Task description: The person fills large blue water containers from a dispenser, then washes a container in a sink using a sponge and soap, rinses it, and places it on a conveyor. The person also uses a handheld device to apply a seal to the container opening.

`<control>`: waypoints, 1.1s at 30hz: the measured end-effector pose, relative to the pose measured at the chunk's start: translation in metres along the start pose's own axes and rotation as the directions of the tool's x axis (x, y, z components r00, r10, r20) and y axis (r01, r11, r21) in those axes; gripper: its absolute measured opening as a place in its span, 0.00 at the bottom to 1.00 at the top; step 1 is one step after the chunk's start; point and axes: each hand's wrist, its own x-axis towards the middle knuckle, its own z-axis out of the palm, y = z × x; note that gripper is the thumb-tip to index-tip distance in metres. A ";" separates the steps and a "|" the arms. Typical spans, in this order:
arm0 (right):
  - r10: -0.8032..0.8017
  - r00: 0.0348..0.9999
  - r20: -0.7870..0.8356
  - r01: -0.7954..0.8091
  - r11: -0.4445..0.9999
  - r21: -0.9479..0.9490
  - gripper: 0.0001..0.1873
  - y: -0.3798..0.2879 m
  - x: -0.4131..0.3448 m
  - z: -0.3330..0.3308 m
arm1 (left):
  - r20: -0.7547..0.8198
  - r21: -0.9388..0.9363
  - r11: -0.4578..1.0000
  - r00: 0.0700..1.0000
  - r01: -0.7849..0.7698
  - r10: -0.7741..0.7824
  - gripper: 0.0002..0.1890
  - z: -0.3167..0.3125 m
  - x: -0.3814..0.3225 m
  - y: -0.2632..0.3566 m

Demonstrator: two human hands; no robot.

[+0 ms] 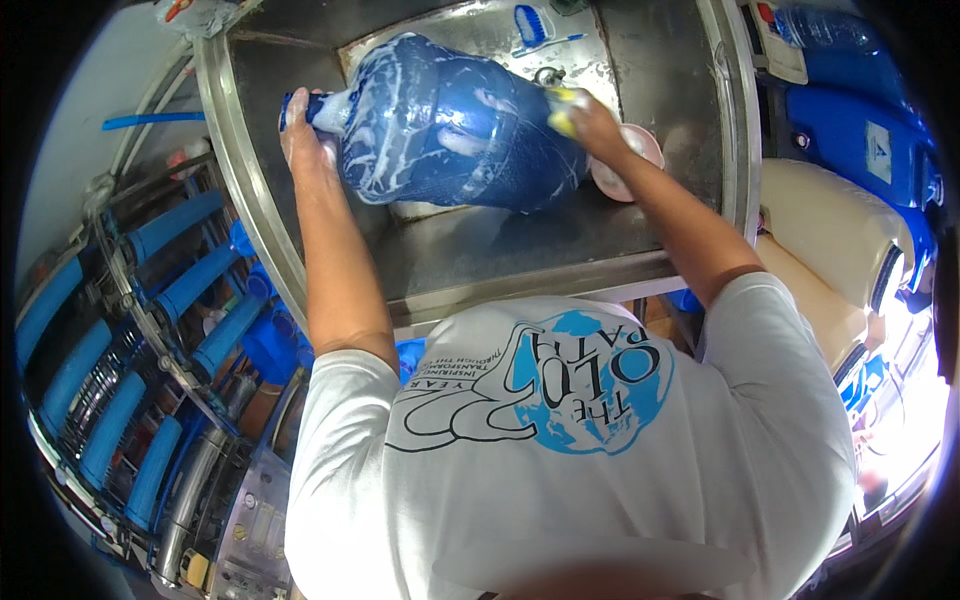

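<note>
A large blue translucent water jug [472, 127], streaked with white suds, lies on its side over a stainless steel sink [480, 262]. Around its neck at the left is my left hand [304, 142], with the thumb near the blue mouth. My right hand [596, 124] holds a yellow sponge [562, 112] against the jug's base end; it is a little blurred. A pink bowl [641, 142] with whitish contents sits partly behind my right wrist. Behind the jug, a blue-bristled brush [530, 26] and a thin blue brush [551, 45] lie in the sink near a metal fitting [550, 76].
The sink's raised metal rim [255, 202] surrounds the work. Blue cylinders on a pipe frame [131, 296] stand at the left. Beige jerrycans [832, 217] and a blue jerrycan [855, 139] are at the right. A plastic bag [199, 15] hangs by the upper left corner.
</note>
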 end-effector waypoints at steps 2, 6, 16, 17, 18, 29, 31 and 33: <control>0.064 0.997 -0.048 -0.058 0.993 0.107 0.21 -0.040 0.041 0.044 | 0.037 0.045 0.999 0.999 -0.025 0.023 0.12 0.008 -0.008 0.002; -0.119 0.988 -0.103 0.127 0.989 0.078 0.25 -0.192 0.086 0.076 | -0.093 0.196 0.974 0.987 -0.114 0.134 0.19 0.017 -0.008 0.000; -0.429 0.862 -0.269 0.327 0.877 -0.351 0.33 -0.190 0.017 0.088 | 0.057 0.157 0.986 0.997 -0.063 0.055 0.20 -0.011 -0.007 0.006; -0.228 0.974 0.004 0.218 0.925 -0.313 0.33 -0.173 0.064 0.071 | 0.208 0.064 0.997 0.978 -0.033 0.019 0.18 -0.020 -0.011 0.006; 0.002 0.958 0.286 0.090 0.948 -0.306 0.33 -0.175 0.089 0.052 | 0.269 -0.014 0.999 0.963 0.037 -0.032 0.15 -0.022 -0.018 0.011; 0.215 0.962 -0.170 -0.231 0.970 -0.079 0.20 -0.099 0.043 0.061 | 0.340 -0.061 0.998 0.940 0.009 0.012 0.16 -0.011 -0.009 -0.002; -0.455 0.814 -0.362 0.436 0.889 -0.136 0.20 -0.120 0.019 0.066 | 0.257 -0.081 0.995 0.966 0.050 -0.027 0.18 -0.001 -0.013 0.012; -0.369 0.866 -0.339 0.330 0.929 -0.167 0.21 -0.094 0.004 0.069 | -0.044 0.091 0.994 0.997 -0.056 0.060 0.17 0.003 0.001 0.007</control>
